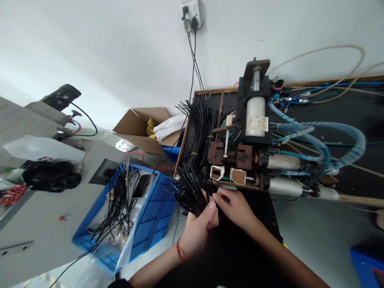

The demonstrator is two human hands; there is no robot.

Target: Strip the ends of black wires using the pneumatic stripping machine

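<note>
A thick bunch of black cables (189, 192) is gripped in my left hand (199, 224), the ends fanning up and to the left. Close beside it, my right hand (235, 206) has its thumb and forefinger pinched together near the side of the bunch, apparently on a single black cable (207, 182); the fingertips partly hide it. Just beyond both hands stands a pneumatic machine (231, 154) with brown clamp blocks and metal cylinders. Behind the bunch, more black cables (201, 124), tied in bundles, lie in a wood-edged tray on the bench.
To the left a blue crate (156, 212) holds loose cables and plastic bags. A cardboard box (135, 132) with white and yellow material sits behind it. Blue air hoses (345, 132) loop across the bench (324, 108) at right. A power socket (192, 14) is on the wall.
</note>
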